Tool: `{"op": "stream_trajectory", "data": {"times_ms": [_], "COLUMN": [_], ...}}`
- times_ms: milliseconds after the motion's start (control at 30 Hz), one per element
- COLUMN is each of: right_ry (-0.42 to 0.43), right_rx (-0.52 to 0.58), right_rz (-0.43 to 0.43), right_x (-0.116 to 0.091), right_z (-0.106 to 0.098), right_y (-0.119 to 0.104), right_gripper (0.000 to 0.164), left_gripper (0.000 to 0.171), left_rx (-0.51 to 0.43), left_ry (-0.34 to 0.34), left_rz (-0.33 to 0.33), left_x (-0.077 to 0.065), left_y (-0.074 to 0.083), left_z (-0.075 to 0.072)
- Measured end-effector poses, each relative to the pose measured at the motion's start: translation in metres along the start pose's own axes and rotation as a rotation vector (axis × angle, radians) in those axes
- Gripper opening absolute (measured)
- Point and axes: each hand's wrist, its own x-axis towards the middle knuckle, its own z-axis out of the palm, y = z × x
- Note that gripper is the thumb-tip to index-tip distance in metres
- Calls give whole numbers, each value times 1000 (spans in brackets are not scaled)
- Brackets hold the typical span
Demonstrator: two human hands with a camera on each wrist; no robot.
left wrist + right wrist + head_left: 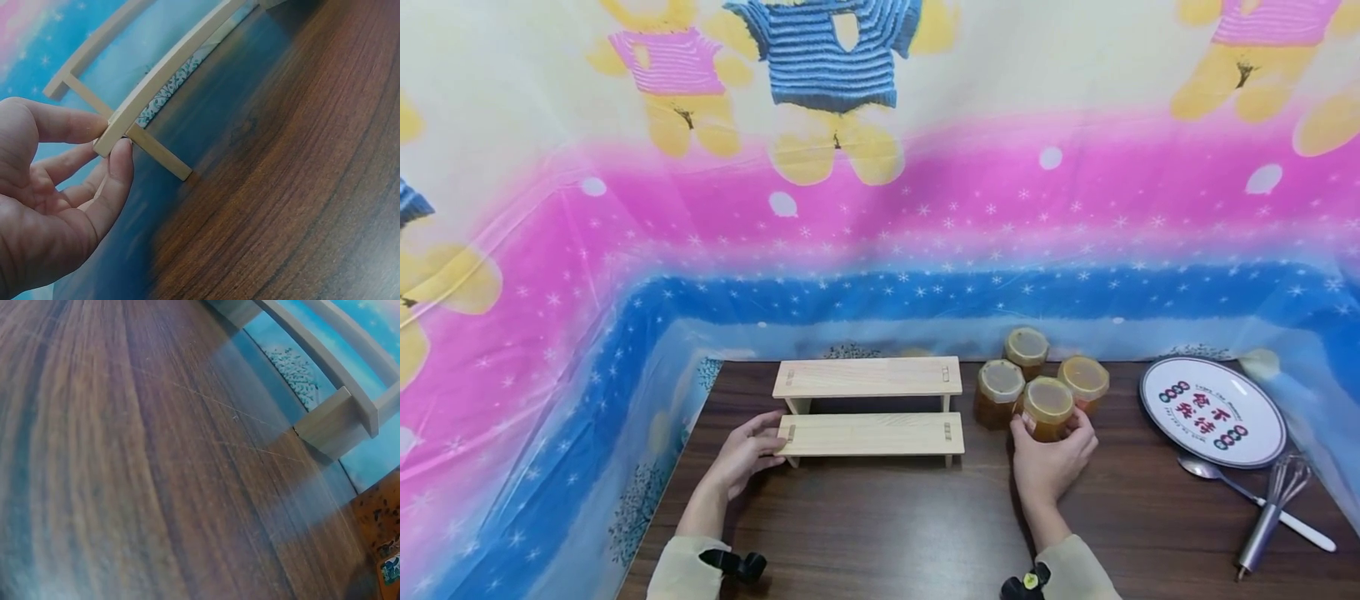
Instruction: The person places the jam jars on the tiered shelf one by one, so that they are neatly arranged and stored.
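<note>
A pale wooden two-step rack (868, 434) stands on the dark wood table, its rear step higher than the front one. My left hand (747, 457) pinches the left end of the front step; in the left wrist view the thumb and fingers (122, 169) lie on either face of the board. To the right of the rack, my right hand (1054, 460) grips a lidded jar (1048, 402) of amber contents. Behind it stand three similar jars: a left jar (1000, 390), a rear jar (1027, 347) and a right jar (1085, 379). In the right wrist view only a jar's side (378, 515) shows, without the hand.
At the right lies a white plate (1213, 390) with a dark rim and red characters. A spoon (1296, 527) with a white handle and a metal whisk (1262, 533) lie crossed before it. A patterned cloth (865, 300) hangs behind the table (880, 533).
</note>
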Motion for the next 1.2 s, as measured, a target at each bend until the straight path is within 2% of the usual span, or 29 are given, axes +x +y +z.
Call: {"op": "stream_trajectory", "data": {"times_ms": [233,600,1000,1200], "right_ry": [-5,-42,-56,-93], "right_rx": [-12,22,67,81], "right_rz": [8,-48,-201,-218], "right_x": [-1,-3,11,20], "right_z": [-2,-18,-49,-57], "right_y": [3,6,-28,-47], "right_gripper": [77,80,86,85], "left_gripper": [62,63,64,63], "left_rx": [-4,-6,-12,-17], "left_ry": [5,4,-3,-2], "left_rz": [-1,-7,5,5], "left_x": [0,-1,2,2], "left_y": [0,0,-2,-3], "left_z": [0,0,-1,-1]}}
